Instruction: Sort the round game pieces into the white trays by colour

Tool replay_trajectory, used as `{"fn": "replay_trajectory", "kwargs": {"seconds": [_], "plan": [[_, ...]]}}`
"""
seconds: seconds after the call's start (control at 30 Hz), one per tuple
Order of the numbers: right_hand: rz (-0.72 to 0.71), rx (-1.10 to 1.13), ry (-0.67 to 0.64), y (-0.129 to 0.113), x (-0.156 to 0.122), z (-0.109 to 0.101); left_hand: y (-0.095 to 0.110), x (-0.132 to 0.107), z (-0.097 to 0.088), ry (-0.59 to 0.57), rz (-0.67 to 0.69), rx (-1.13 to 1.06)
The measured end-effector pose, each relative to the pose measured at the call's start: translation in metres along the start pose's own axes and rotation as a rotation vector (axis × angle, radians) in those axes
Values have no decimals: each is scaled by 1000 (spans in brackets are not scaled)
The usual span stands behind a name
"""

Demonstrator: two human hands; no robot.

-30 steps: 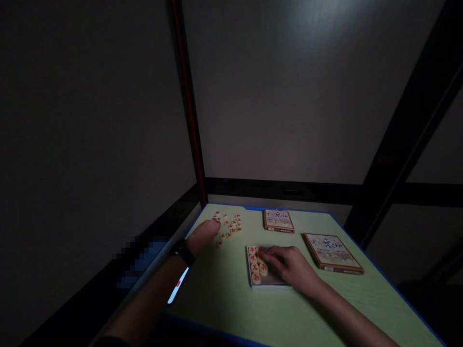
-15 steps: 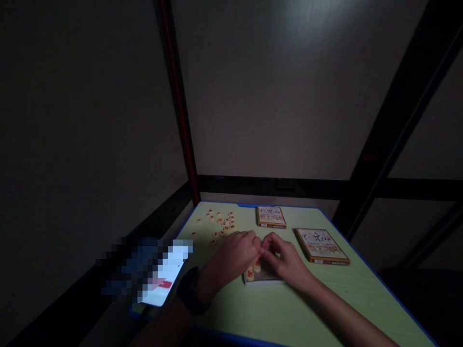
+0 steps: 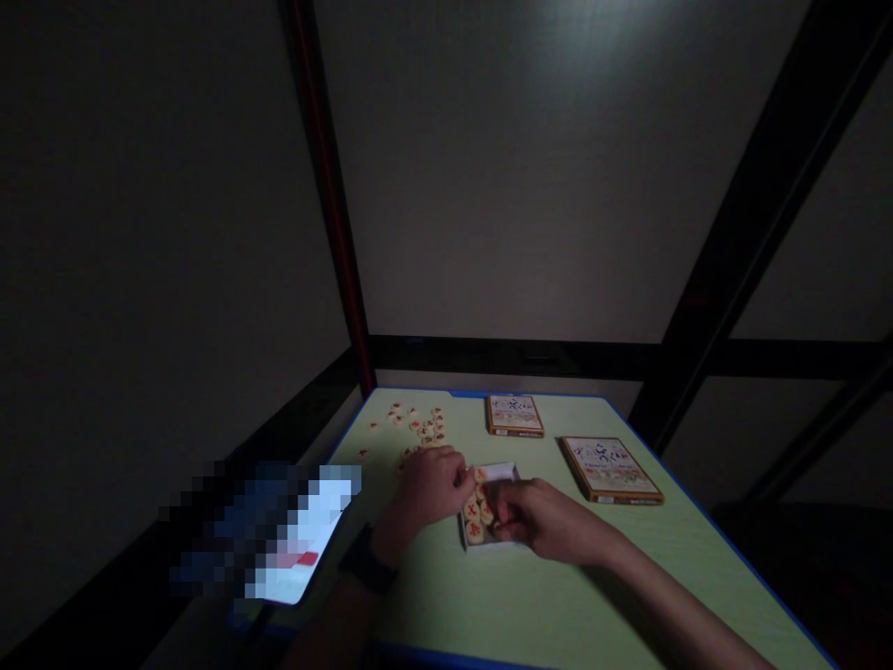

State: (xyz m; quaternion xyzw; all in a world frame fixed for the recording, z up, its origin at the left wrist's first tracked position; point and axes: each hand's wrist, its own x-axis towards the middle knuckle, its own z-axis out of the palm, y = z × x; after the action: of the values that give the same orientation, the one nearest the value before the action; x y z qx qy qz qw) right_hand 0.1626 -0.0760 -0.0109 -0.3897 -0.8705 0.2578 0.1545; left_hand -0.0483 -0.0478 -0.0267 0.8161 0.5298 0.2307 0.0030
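A small open white box point(image 3: 517, 473) stands on the table, with several round Chinese chess pieces point(image 3: 473, 531) bearing red characters along its left side. Over the box's right part, my right hand point(image 3: 554, 519) has its fingers pinched at a pale Chinese chess piece, mostly hidden by the fingers. My left hand point(image 3: 433, 486), with a dark band on its wrist, is curled at the box's left edge; what its fingers hold, if anything, is hidden. Just beyond it, loose Chinese chess pieces point(image 3: 428, 429) lie scattered on the table.
Two flat printed boxes, a smaller box point(image 3: 514, 416) at the back and a larger box point(image 3: 612, 468) at the right, lie on the green table point(image 3: 446, 596) with its blue edge. A lit screen point(image 3: 307, 549), partly pixelated, is at the left. Walls enclose the back and left.
My hands, close together over the box before, have moved apart: the left to the left edge, the right lower. More of the box and its pieces now shows. The view has shifted slightly.
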Motion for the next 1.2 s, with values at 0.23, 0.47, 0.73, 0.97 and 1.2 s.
{"fn": "replay_trajectory", "kwargs": {"seconds": [0.23, 0.47, 0.73, 0.97, 1.2], "plan": [[-32, -51, -45, 1, 1, 3, -12, -2, 7, -12, 15, 30], [-77, 27, -59, -2, 3, 3, -13, -4, 8, -19, 4, 69], [-42, 100, -65, -1, 2, 0, -33, 10, -9, 72, -215, 187], [7, 131, 59, -4, 2, -5, -74, 50, -37, -188, -245, 291], [40, 162, 146, 1, 5, -5, -85, 73, -26, -351, -174, 328]]}}
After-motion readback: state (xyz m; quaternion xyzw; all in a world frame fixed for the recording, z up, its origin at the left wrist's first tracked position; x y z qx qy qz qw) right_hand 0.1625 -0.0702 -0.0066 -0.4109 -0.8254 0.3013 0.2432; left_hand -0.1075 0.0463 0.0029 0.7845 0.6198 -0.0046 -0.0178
